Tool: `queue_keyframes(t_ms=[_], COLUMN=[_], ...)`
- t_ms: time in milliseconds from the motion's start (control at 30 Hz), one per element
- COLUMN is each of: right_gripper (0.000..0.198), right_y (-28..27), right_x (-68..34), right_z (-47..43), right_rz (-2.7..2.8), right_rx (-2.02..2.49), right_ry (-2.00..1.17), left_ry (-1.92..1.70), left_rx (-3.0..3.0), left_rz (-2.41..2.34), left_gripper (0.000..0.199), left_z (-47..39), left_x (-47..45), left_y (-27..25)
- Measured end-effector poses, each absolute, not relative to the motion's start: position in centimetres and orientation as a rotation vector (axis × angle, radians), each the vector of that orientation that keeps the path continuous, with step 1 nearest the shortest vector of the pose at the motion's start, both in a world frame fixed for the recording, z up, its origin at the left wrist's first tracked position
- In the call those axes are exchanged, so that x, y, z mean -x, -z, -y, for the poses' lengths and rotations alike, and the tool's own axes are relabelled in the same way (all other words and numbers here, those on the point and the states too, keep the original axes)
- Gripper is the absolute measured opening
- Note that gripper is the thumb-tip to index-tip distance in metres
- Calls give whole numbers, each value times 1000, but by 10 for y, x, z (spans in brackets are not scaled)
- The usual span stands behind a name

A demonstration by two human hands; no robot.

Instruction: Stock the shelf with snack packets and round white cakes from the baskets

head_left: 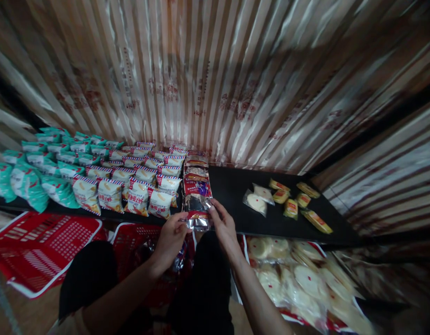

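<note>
My left hand (173, 236) pinches the near left corner of a dark red snack packet (197, 208) at the front of the black shelf. At its right edge, my right hand (222, 222) has its thumb and fingers on the same packet. Behind it, a row of similar red and purple packets (196, 173) runs back toward the wall. White snack bags (135, 195) with striped red and blue tops stand in rows just left of my left hand. Below, a red basket (126, 239) holds shiny dark packets, partly hidden by my arm.
Teal bags (28, 186) fill the left end of the black shelf (228, 186). Right of my hands lie round white packaged items (255, 203) and several yellow packets (316, 220). Red baskets (43, 242) stand below, one with white round goods (307, 279). A striped curtain (215, 83) hangs behind.
</note>
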State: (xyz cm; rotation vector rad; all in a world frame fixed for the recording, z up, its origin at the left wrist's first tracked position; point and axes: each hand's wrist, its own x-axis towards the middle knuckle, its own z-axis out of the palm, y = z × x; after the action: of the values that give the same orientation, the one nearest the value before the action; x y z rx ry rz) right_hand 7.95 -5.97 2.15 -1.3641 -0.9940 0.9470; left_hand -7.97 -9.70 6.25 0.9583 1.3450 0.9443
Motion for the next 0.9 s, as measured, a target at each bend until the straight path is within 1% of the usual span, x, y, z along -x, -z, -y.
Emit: queue_keyframes(t_ms=[167,267,467,533,600,667,733,800,833,900], right_gripper=[55,57,61,57,49,42,38,34,31,27], right_y=[-27,-30,-26,-24,-22,-20,-17,-9,-2,19], right_x=[-77,-75,-76,-77,-75,-69,-59,-47,-40,-24], right_z=[65,69,71,75,84,99,120,143,153,168], right_rz=[812,780,732,746,759,750,751,814,879,1038], right_rx=[1320,1290,1299,1300,1274,1240,1242,1288,1321,1384], right_ry=[-1060,-1101,-1052,-977,-852,-745,-703,-746,-825,-1088], left_ry=[-920,-928,-970,-1004,-1059,-1096,-1065,-934,-845,-624], left_rx=[-986,-992,-1039,-1051,-1035,-1040,-1084,-1088,-1036,-882], left_rz=[-1332,-1296,-1335,-1350,-1351,-1378,-1443,-1506,-1540,-1588], left_gripper=[43,45,41,42,41,34,25,19,19,17], left_z=[98,100,103,107,114,125,138,151,157,163], left_x=[82,81,81,84,88,95,104,115,121,134], left_y=[-58,-54,-48,-44,-38,-26,-7,19,33,62])
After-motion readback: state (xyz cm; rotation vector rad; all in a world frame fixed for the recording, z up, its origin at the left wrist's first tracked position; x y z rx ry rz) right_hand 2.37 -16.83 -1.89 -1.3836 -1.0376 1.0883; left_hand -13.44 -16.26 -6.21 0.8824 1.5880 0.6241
